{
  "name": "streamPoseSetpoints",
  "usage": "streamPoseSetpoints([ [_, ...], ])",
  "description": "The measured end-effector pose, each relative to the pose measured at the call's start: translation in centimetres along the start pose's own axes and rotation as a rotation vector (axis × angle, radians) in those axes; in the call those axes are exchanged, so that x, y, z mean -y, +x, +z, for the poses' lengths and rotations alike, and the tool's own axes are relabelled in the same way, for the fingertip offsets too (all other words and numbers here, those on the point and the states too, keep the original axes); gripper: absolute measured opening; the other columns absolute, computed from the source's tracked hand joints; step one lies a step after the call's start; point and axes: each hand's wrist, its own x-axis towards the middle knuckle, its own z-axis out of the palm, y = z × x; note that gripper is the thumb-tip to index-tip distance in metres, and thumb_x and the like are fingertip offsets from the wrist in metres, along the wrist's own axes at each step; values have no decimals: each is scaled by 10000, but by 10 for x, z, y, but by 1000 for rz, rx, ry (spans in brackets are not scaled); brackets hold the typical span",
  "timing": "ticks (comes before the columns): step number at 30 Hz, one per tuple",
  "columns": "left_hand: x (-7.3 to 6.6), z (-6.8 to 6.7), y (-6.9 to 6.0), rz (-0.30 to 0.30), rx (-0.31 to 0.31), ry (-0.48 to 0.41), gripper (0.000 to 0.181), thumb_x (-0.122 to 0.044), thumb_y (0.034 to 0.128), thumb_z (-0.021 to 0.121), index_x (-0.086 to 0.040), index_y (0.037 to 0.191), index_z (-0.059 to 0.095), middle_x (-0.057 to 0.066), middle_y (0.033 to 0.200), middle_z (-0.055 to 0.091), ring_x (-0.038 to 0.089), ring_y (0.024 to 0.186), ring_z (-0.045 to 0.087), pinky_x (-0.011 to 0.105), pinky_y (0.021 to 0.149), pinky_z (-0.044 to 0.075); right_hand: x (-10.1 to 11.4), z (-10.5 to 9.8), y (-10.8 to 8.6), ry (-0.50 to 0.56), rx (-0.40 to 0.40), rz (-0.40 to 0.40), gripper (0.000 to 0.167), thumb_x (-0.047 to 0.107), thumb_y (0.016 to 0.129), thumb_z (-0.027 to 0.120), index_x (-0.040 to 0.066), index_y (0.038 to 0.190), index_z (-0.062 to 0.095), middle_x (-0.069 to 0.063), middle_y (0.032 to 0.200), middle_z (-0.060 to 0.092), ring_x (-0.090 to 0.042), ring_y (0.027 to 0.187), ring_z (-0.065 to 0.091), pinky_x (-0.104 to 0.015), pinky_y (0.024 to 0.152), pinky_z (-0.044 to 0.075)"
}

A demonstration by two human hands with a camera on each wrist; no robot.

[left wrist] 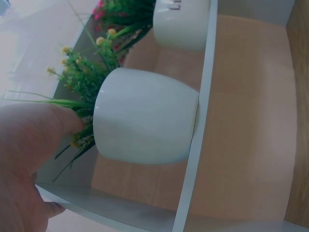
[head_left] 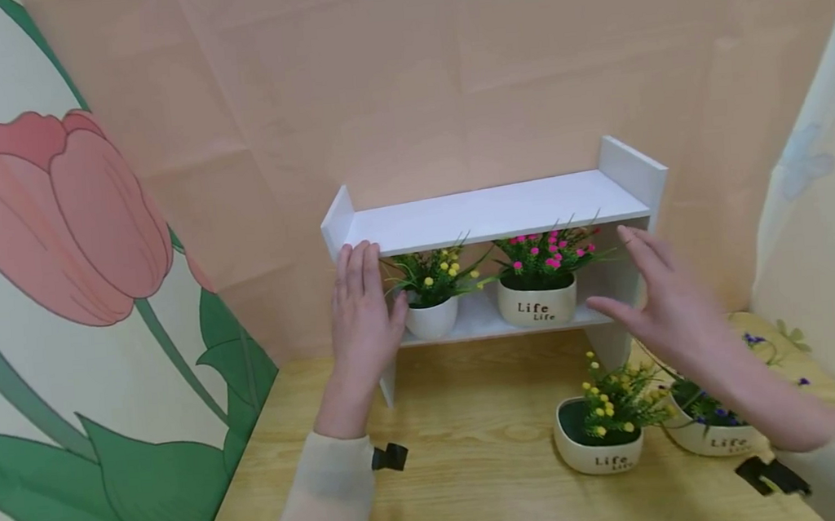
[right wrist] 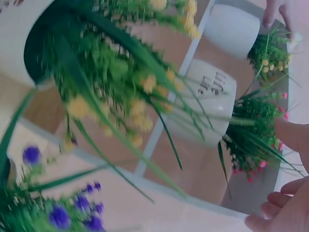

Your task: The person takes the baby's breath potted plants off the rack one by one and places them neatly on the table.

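A white two-tier shelf (head_left: pixel 472 211) stands against the back wall. At its left front edge, my left hand (head_left: pixel 363 314) has its fingers extended along the side panel, with the thumb near a small white pot of yellow flowers (head_left: pixel 433 318). That pot (left wrist: pixel 145 118) sits on the lower board. Beside it is a cream pot of pink flowers (head_left: pixel 538 298) marked "Life". My right hand (head_left: pixel 675 306) is at the shelf's right side, thumb and fingers spread, holding nothing. In the right wrist view, the fingertips of my right hand (right wrist: pixel 289 208) are close to the side panel; contact is unclear.
On the wooden table (head_left: pixel 469 444), a cream pot of yellow flowers (head_left: pixel 600 446) stands in front of the shelf's right side. A similar pot with purple flowers (head_left: pixel 718 435) is next to it, partly hidden under my right forearm. A tulip-printed panel (head_left: pixel 54 224) borders the left.
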Motion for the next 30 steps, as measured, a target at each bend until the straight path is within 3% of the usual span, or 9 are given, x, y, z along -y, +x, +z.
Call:
streamPoseSetpoints([
  [1, 0, 0, 0, -2, 2, 1, 862, -224, 1030, 792, -54, 1692, 267, 142, 1745, 278, 343, 1684, 98, 571, 1311, 274, -1, -1, 1, -18, -29, -34, 1091, 247, 927, 927, -17, 1730, 237, -356, 1695, 314, -653, 1431, 408, -785, 1133, 370],
  [3, 0, 0, 0, -3, 2, 4, 863, -226, 1031, 790, -59, 1693, 263, 139, 1746, 275, 341, 1684, 96, 576, 1308, 281, -4, -4, 6, -61, -90, -133, 1048, 433, 977, 864, -38, 1711, 283, -356, 1679, 348, -622, 1461, 397, -734, 1195, 343],
  [7, 1, 0, 0, -1, -2, 8, 866, -226, 1028, 793, -64, 1692, 262, 138, 1745, 277, 342, 1683, 102, 589, 1292, 306, -11, -5, 16, -165, -169, -316, 1137, 819, 983, 543, -79, 1659, 376, -354, 1651, 398, -578, 1499, 381, -625, 1309, 234],
  [8, 1, 0, 0, 0, -4, 7, 866, -224, 1027, 795, -60, 1692, 265, 140, 1744, 280, 343, 1682, 106, 591, 1290, 310, -13, -5, 19, -182, -178, -343, 1184, 881, 965, 437, -84, 1650, 390, -351, 1650, 405, -567, 1512, 373, -620, 1320, 207],
  [10, 0, 0, 0, 0, -3, 5, 865, -221, 1026, 794, -59, 1692, 267, 141, 1745, 282, 339, 1684, 104, 594, 1286, 316, -17, -6, 23, -204, -179, -369, 1196, 906, 962, 411, -77, 1642, 409, -336, 1654, 415, -551, 1532, 363, -613, 1335, 163],
  [20, -1, 0, 1, -8, 14, 5, 862, -231, 1038, 780, -69, 1697, 249, 130, 1755, 259, 323, 1690, 73, 586, 1297, 298, -33, -4, 40, -209, -111, -377, 1190, 916, 937, 428, -22, 1669, 407, -298, 1671, 424, -491, 1609, 288, -567, 1348, 153],
  [24, 1, 1, 1, -5, 8, -1, 866, -236, 1035, 784, -69, 1698, 252, 130, 1753, 262, 330, 1689, 80, 589, 1294, 300, -34, -2, 43, -204, -71, -342, 1093, 621, 911, 847, 0, 1684, 389, -282, 1669, 429, -463, 1631, 254, -547, 1351, 152],
  [27, 2, 3, 0, -5, 3, -5, 876, -237, 1030, 791, -65, 1702, 256, 131, 1753, 265, 334, 1688, 85, 585, 1300, 290, -35, 0, 45, -200, -54, -324, 1124, 336, 798, 994, 13, 1687, 387, -267, 1661, 437, -458, 1631, 250, -545, 1351, 156],
  [30, 2, 4, 0, -4, 5, -10, 887, -239, 1034, 788, -69, 1712, 242, 123, 1761, 251, 322, 1692, 66, 572, 1312, 267, -37, 2, 46, -180, -60, -340, 1073, 589, 890, 874, 17, 1669, 410, -263, 1646, 443, -479, 1607, 274, -543, 1350, 159],
])
